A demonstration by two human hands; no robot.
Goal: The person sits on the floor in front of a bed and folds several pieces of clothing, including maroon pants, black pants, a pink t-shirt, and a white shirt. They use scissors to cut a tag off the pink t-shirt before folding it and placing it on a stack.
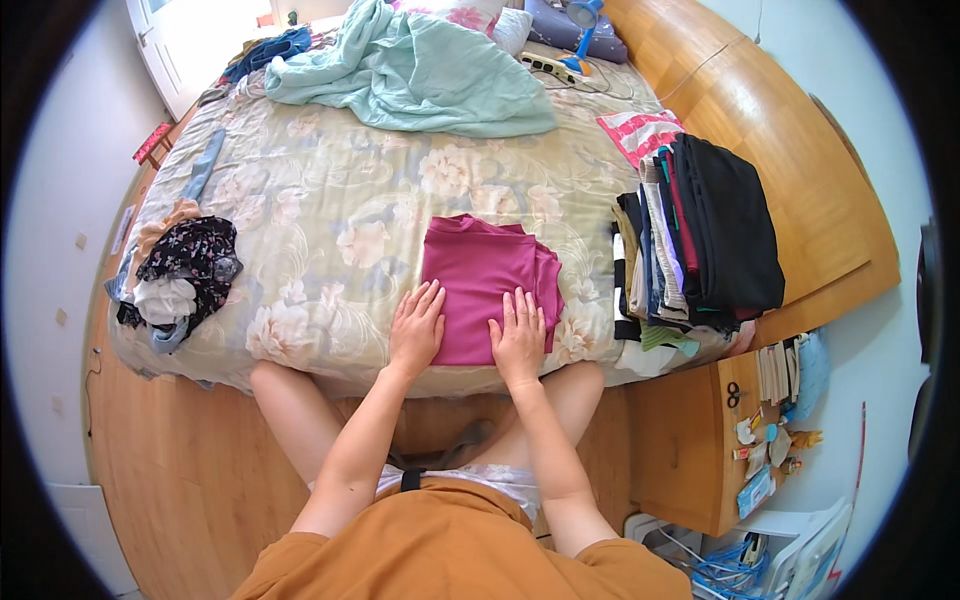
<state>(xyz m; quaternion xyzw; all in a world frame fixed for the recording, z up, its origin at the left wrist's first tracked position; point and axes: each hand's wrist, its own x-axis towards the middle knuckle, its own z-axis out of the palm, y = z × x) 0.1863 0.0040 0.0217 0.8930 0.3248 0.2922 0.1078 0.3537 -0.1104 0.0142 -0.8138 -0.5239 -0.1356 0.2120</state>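
Observation:
A magenta folded garment (480, 260) lies flat near the front edge of the bed, its layers showing unevenly along the right and far sides. My left hand (416, 328) rests flat on its left edge, fingers stretched out and pointing away from me. On its right part lies my right hand (519, 337), palm down with the fingers slightly spread. Neither hand grips the cloth. What kind of garment it is cannot be made out while folded.
At the right stands a stack of folded clothes (715, 230), a black one on top. A loose heap of clothes (190, 275) lies at the left. Farther back are a mint-green blanket (410, 75), a power strip (547, 68) and a blue lamp (583, 30). A wooden cabinet (675, 440) adjoins the bed.

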